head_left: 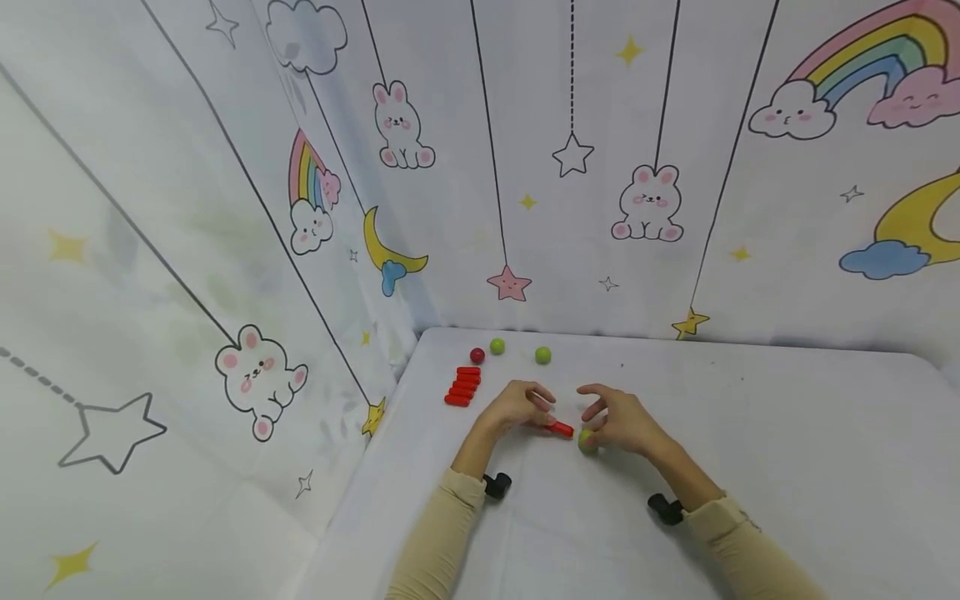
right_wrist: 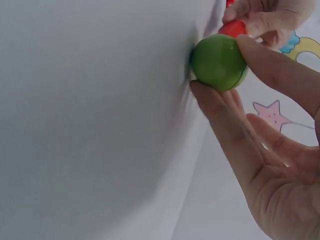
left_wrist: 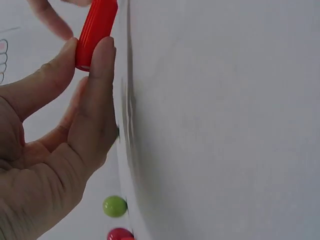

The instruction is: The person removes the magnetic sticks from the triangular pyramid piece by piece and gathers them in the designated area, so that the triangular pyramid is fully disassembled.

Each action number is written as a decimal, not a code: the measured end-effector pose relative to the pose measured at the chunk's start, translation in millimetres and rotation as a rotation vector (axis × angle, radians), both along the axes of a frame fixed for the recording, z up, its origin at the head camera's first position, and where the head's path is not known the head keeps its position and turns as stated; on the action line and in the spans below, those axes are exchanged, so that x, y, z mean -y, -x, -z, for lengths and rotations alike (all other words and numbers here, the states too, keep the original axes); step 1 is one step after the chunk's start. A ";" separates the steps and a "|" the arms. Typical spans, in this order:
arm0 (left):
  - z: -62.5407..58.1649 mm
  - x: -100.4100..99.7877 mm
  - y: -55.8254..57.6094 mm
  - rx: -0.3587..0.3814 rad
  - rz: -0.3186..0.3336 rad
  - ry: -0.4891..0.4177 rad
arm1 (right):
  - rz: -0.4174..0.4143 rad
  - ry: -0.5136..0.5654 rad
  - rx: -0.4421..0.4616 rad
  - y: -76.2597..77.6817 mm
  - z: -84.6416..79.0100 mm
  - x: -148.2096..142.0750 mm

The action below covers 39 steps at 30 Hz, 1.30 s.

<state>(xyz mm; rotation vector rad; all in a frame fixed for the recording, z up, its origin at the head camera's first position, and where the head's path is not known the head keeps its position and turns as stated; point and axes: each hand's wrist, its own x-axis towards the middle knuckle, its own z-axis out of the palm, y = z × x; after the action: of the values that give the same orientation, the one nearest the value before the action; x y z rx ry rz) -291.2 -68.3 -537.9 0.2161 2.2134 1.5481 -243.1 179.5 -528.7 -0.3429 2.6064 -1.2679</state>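
My left hand pinches a short red ridged cylinder by one end, between thumb and fingertips. Its other end points right in the head view, toward a green ball. My right hand holds that ball between thumb and a fingertip, low over the white cloth. In the right wrist view the red cylinder shows just behind the ball, which overlaps part of it.
Toward the left of the white-covered table lies a column of several red cylinders. Behind them sit a red ball and two green balls, one nearer the corner. Patterned curtains rise along the back and left.
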 end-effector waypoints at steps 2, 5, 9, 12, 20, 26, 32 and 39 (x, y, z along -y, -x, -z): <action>-1.0 10.0 1.4 0.002 -0.020 -0.024 | 0.015 -0.020 -0.001 -0.1 0.1 -2.0; -4.0 28.3 2.6 0.023 -0.048 -0.080 | 0.033 -0.034 0.005 -0.2 0.6 -5.5; -8.0 49.0 2.2 0.005 -0.043 -0.084 | 0.011 -0.026 0.003 0.1 -0.3 -8.2; -11.3 61.9 1.9 -0.029 -0.047 -0.069 | 0.004 -0.021 0.002 -0.2 -1.4 -8.4; -16.0 100.5 3.3 -0.080 -0.092 -0.041 | 0.000 -0.012 -0.004 -0.7 -2.3 -7.6; -14.8 133.1 -0.3 -0.067 -0.182 -0.024 | 0.002 -0.010 0.000 -0.4 -0.9 -5.3; -9.5 154.5 0.8 -0.049 -0.242 -0.025 | -0.008 -0.010 -0.001 -0.6 -0.7 -4.5; -2.2 171.6 4.4 -0.028 -0.320 -0.003 | -0.014 -0.024 -0.012 -0.3 -0.2 -3.9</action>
<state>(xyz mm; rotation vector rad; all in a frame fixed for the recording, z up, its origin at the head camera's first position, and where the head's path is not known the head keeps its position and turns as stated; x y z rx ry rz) -295.6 -239.8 -535.6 -0.1238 2.3558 1.7185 -242.9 183.4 -528.4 -0.3650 2.6218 -1.2328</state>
